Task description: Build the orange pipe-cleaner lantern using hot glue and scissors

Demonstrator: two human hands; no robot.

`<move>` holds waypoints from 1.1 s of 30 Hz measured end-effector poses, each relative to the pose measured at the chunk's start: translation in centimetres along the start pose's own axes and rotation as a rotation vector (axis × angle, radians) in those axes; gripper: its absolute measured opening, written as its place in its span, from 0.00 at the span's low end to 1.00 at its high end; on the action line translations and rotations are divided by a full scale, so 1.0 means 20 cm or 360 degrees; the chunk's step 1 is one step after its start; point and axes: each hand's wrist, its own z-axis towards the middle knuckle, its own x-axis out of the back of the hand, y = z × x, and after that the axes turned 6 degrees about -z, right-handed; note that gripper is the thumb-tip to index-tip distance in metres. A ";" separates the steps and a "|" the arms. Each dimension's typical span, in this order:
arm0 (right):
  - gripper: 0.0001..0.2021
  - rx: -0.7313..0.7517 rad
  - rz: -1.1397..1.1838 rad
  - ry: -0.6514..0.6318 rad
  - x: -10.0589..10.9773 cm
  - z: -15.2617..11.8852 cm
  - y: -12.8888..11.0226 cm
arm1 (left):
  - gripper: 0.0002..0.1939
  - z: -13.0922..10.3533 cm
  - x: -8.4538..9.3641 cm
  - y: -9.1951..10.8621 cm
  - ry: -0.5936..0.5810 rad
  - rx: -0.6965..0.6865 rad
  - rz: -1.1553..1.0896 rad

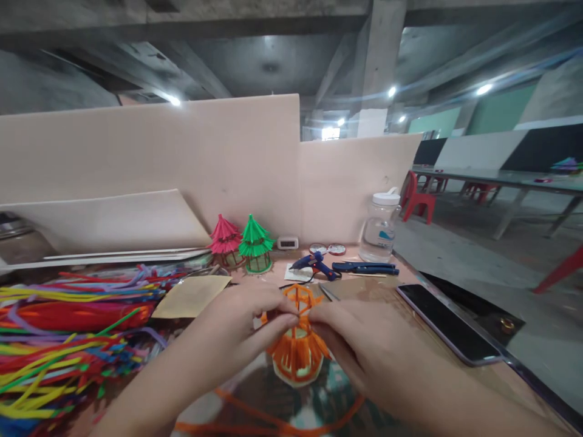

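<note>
An orange pipe-cleaner pavilion (298, 358) stands upright on a pale base in front of me, with an open frame above a fringed, roof-like tier. Thumb and fingers of my left hand (259, 318) are pinched at the upper left of its frame. From the other side, my right hand (350, 334) has its bent fingers closed on the orange strands; its fingertips are partly hidden. Loose orange pipe cleaners (273, 419) lie on the table nearest me. Beyond my hands are a finished-looking red pavilion (225, 237) and a green one (255, 243).
Bundles of coloured pipe cleaners (68, 328) cover the left side, beside a yellowish sheet (191, 296). Behind my hands lie a blue glue gun (316, 264), scissors (328, 292) and blue-handled pliers (367, 267). A water jug (379, 227) and phone (449, 323) are to the right.
</note>
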 end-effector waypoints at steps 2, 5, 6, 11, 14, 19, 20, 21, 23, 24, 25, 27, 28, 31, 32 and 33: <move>0.08 0.0005 0.0064 0.0060 0.01 0.01 0.00 | 0.07 0.00 0.00 0.00 0.0044 0.0000 0.0012; 0.09 -0.0045 0.0195 0.0091 0.03 0.02 0.02 | 0.07 0.01 0.00 0.00 0.0081 -0.0013 -0.0020; 0.09 -0.0075 0.0248 0.0077 0.04 0.02 0.02 | 0.07 0.01 0.00 0.00 0.0082 -0.0007 -0.0032; 0.06 -0.0205 0.0325 -0.0014 0.05 0.00 0.06 | 0.07 0.00 0.00 0.00 0.0105 0.0059 -0.0102; 0.06 -0.0160 0.0231 0.0035 0.03 -0.01 0.09 | 0.06 0.00 -0.02 0.01 0.0166 0.0077 -0.0110; 0.07 -0.0101 0.0120 0.0159 0.03 0.01 0.11 | 0.06 -0.03 -0.05 -0.02 0.0318 0.0039 -0.0096; 0.07 -0.0119 0.0074 0.0186 0.04 0.01 0.11 | 0.05 -0.04 -0.04 -0.05 0.0342 0.0076 -0.0107; 0.08 -0.0142 0.0029 0.0203 0.05 0.02 0.12 | 0.06 -0.05 -0.03 -0.08 0.0337 0.0126 -0.0111; 0.09 -0.0175 -0.0030 0.0206 0.06 0.02 0.13 | 0.19 -0.07 -0.01 -0.16 0.0235 0.0220 -0.0086; 0.09 -0.0189 -0.0039 0.0198 0.06 0.02 0.14 | 0.26 -0.07 0.00 -0.19 0.0147 0.0275 -0.0065; 0.08 -0.0208 -0.0046 0.0186 0.06 0.02 0.14 | 0.30 -0.07 0.00 -0.22 0.0088 0.0324 -0.0045; 0.07 -0.0252 -0.0063 0.0171 0.05 0.01 0.16 | 0.35 -0.07 0.00 -0.25 -0.0028 0.0380 -0.0036; 0.06 -0.0268 -0.0075 0.0172 0.04 0.01 0.16 | 0.36 -0.07 -0.02 -0.27 -0.0079 0.0389 -0.0050; 0.05 -0.0250 -0.0117 0.0159 0.02 0.00 0.17 | 0.40 -0.07 -0.08 -0.29 -0.0209 0.0385 -0.0159; 0.05 -0.0229 -0.0122 0.0153 0.01 0.00 0.17 | 0.40 -0.07 -0.10 -0.30 -0.0229 0.0382 -0.0215; 0.05 -0.0210 -0.0121 0.0146 0.01 0.00 0.17 | 0.40 -0.07 -0.13 -0.30 -0.0237 0.0378 -0.0272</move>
